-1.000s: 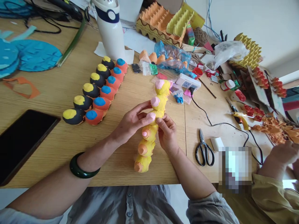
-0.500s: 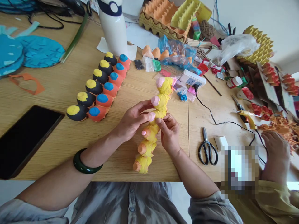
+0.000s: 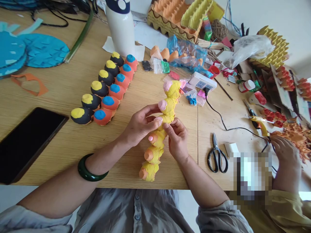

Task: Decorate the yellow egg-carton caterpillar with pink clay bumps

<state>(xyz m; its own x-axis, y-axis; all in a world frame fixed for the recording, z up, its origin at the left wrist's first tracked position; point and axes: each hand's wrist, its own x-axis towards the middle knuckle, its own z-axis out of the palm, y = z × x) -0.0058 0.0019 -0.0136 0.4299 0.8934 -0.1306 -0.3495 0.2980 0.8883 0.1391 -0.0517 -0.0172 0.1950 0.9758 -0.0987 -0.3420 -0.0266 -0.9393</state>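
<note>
L hand (image 3: 141, 125), R hand (image 3: 177, 139) grip yellow egg-carton strip (image 3: 173, 90) (pink tips (image 3: 162, 105)).

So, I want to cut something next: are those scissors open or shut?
Shut: the black-handled scissors lie flat on the table, their blades closed together.

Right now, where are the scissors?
In the head view, the scissors lie on the table, right of the right hand, beside a white block.

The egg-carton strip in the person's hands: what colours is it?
The strip is yellow with orange and pink tips; it shows best in the head view.
</note>
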